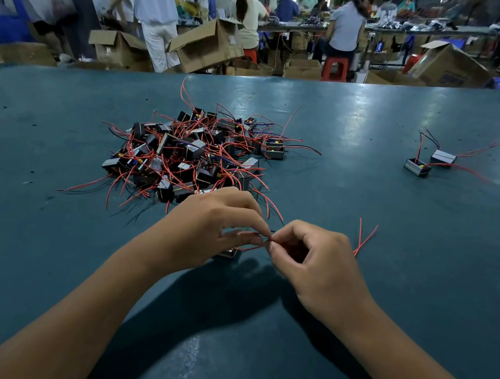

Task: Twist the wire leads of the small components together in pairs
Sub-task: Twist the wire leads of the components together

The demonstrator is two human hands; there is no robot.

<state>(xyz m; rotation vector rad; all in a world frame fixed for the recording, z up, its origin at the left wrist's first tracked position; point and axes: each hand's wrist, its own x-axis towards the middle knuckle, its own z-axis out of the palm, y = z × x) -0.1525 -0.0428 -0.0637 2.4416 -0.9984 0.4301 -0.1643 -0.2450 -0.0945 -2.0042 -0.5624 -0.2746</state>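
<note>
A single wide-angle view looks from the person's head, forward and down over a blue-green table [364,201]. It sits close above the left hand [207,231] and right hand [315,264], which meet near the frame's middle. Farther off it takes in a pile of small parts [190,155], then the workshop beyond the table's far edge.

table [342,122] teal | component pile [193,155] centre | two components [429,163] far right

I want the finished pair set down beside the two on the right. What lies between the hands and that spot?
Nothing visible: bare table runs from the right hand to the two components. The pile sits off to the left.
</note>
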